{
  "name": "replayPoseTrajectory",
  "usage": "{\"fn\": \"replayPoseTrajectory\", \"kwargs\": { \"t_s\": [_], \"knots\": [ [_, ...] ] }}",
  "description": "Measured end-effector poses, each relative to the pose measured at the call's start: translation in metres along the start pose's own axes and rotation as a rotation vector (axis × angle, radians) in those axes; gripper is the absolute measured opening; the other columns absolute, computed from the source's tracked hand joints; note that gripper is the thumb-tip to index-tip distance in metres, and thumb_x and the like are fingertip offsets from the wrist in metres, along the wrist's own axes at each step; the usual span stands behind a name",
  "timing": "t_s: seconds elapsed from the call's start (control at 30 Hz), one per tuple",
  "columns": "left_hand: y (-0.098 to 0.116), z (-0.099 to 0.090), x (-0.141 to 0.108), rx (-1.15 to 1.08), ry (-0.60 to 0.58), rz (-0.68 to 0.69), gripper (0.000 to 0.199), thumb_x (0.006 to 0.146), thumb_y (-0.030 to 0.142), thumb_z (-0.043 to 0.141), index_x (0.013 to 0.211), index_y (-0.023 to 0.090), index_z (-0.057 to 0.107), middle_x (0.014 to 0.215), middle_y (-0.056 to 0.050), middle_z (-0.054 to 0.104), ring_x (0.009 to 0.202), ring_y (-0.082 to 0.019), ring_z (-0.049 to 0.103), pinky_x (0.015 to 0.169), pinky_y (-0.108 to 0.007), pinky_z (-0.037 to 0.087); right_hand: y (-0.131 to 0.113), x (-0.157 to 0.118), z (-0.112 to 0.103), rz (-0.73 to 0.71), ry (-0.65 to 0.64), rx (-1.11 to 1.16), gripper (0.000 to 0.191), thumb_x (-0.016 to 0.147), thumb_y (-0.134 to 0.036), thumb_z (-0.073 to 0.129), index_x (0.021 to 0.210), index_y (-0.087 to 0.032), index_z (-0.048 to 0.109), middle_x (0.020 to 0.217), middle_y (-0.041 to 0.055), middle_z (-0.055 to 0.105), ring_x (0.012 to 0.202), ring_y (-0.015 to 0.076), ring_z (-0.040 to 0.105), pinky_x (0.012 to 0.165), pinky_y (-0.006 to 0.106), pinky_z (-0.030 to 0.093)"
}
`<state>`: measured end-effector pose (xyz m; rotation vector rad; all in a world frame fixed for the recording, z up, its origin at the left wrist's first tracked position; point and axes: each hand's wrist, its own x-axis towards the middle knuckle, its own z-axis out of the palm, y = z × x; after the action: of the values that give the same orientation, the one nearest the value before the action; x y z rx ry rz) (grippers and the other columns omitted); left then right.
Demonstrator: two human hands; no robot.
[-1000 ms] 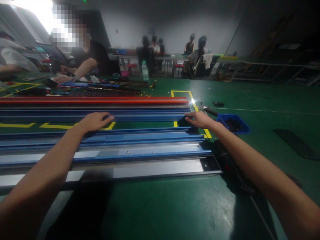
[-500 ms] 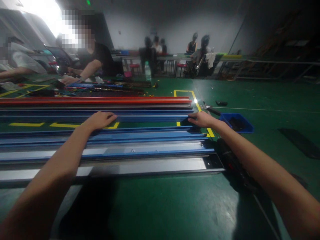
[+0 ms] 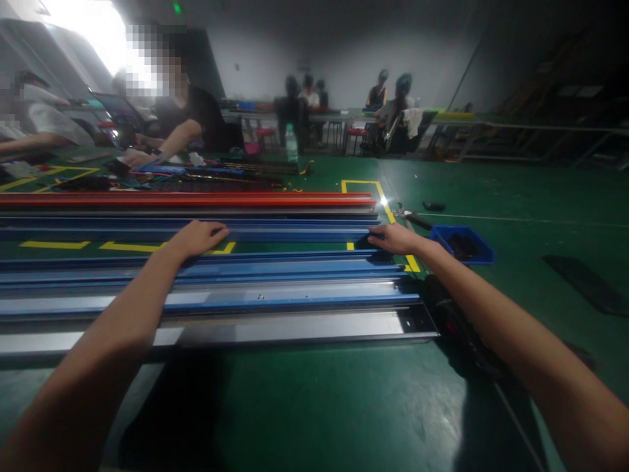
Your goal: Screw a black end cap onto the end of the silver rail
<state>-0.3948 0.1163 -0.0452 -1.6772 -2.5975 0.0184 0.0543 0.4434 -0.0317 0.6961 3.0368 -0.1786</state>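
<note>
A long blue metal rail (image 3: 295, 234) lies crosswise on the green tabletop. My left hand (image 3: 196, 238) grips it near the middle of the view, thumb and fingers closed over its edges. At the rail's right end, my right hand (image 3: 396, 238) has it between thumb and fingers. Beyond are parallel red rails (image 3: 304, 203). Nearer to me lie another blue rail (image 3: 295, 265), a silver rail with blue edges (image 3: 314, 292) and a wide silver rail with a dark end (image 3: 314, 326). My forearms reach over these nearer rails and hide parts of them.
Right of my right hand stands a blue tray (image 3: 484, 252) holding small dark parts. Pliers (image 3: 415, 217) lie behind it, and a dark power tool (image 3: 449, 321) lies under my right forearm. A co-worker (image 3: 189, 121) handles wires across the table, near a bottle (image 3: 291, 144).
Both hands stay on the blue rail with almost the same grip. The whole view has shifted very slightly; nothing is taken up or let go.
</note>
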Motion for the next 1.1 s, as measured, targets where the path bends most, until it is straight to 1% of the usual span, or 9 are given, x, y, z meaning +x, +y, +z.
{"fn": "replayPoseTrajectory", "kwargs": {
  "t_s": [0.13,0.27,0.4,0.57,0.67,0.8,0.93,1.03,1.1],
  "knots": [
    [-0.008,0.003,0.005,0.026,-0.014,-0.001,0.071,0.094,0.058,0.028,0.128,0.016,0.074,0.122,-0.013,0.076,0.115,-0.038,0.069,0.102,-0.042,0.048,0.004,0.000,0.001,-0.004,-0.031,0.014,0.054,0.103,-0.047,0.052,0.145,-0.016,0.063,0.143,0.0150,0.065,0.126,0.0341,0.066,0.110,0.044,0.051],
    [-0.014,0.004,0.006,0.054,-0.027,0.021,0.067,0.097,0.055,0.032,0.129,0.014,0.073,0.125,-0.013,0.075,0.113,-0.036,0.068,0.103,-0.043,0.047,0.007,0.001,0.002,-0.018,-0.065,0.031,0.059,0.103,-0.049,0.052,0.149,-0.014,0.059,0.151,0.0156,0.059,0.132,0.0352,0.062,0.114,0.046,0.047],
    [-0.011,0.001,0.005,0.070,-0.029,0.003,0.065,0.096,0.055,0.033,0.127,0.016,0.075,0.118,-0.012,0.078,0.110,-0.035,0.070,0.101,-0.042,0.048,0.007,0.002,0.003,-0.018,-0.078,0.028,0.062,0.102,-0.049,0.053,0.151,-0.010,0.057,0.148,0.0187,0.060,0.128,0.0371,0.065,0.111,0.047,0.050],
    [-0.006,-0.002,0.002,0.068,-0.029,-0.002,0.067,0.094,0.056,0.031,0.125,0.018,0.076,0.115,-0.015,0.078,0.109,-0.038,0.070,0.097,-0.043,0.050,0.006,0.003,0.003,-0.009,-0.082,0.032,0.059,0.103,-0.046,0.051,0.151,-0.013,0.057,0.146,0.0159,0.062,0.127,0.0354,0.066,0.110,0.043,0.050],
    [-0.007,-0.002,0.002,0.088,-0.032,-0.003,0.067,0.095,0.055,0.030,0.126,0.017,0.076,0.116,-0.015,0.078,0.109,-0.038,0.070,0.096,-0.043,0.050,0.006,0.003,0.003,-0.012,-0.092,0.027,0.060,0.104,-0.047,0.049,0.151,-0.011,0.057,0.146,0.0177,0.062,0.126,0.0363,0.066,0.108,0.043,0.051],
    [-0.009,-0.002,0.003,0.112,-0.042,-0.019,0.065,0.096,0.053,0.033,0.127,0.014,0.075,0.118,-0.015,0.077,0.108,-0.037,0.070,0.099,-0.044,0.049,0.004,0.001,0.000,-0.014,-0.111,0.027,0.060,0.104,-0.053,0.045,0.148,-0.014,0.061,0.138,0.0170,0.069,0.118,0.0355,0.070,0.102,0.042,0.054],
    [-0.009,-0.003,0.003,0.116,-0.057,-0.030,0.062,0.096,0.052,0.036,0.128,0.015,0.075,0.123,-0.013,0.076,0.111,-0.035,0.070,0.101,-0.042,0.048,0.001,0.000,-0.004,-0.010,-0.108,0.026,0.056,0.104,-0.054,0.046,0.140,-0.018,0.069,0.125,0.0138,0.076,0.108,0.0319,0.074,0.094,0.038,0.055],
    [-0.008,-0.003,0.002,0.119,-0.058,-0.041,0.064,0.095,0.053,0.034,0.128,0.017,0.075,0.120,-0.015,0.077,0.112,-0.038,0.069,0.099,-0.045,0.049,-0.001,-0.001,-0.005,-0.001,-0.101,0.024,0.051,0.105,-0.052,0.046,0.134,-0.019,0.073,0.116,0.0121,0.079,0.101,0.0292,0.075,0.090,0.036,0.055],
    [-0.008,-0.004,0.001,0.107,-0.054,-0.043,0.065,0.095,0.055,0.033,0.127,0.018,0.076,0.118,-0.016,0.077,0.112,-0.040,0.069,0.099,-0.047,0.050,-0.002,-0.002,-0.006,-0.010,-0.093,0.034,0.049,0.106,-0.051,0.046,0.131,-0.020,0.075,0.115,0.0117,0.080,0.099,0.0287,0.075,0.089,0.036,0.055]
  ]
}}
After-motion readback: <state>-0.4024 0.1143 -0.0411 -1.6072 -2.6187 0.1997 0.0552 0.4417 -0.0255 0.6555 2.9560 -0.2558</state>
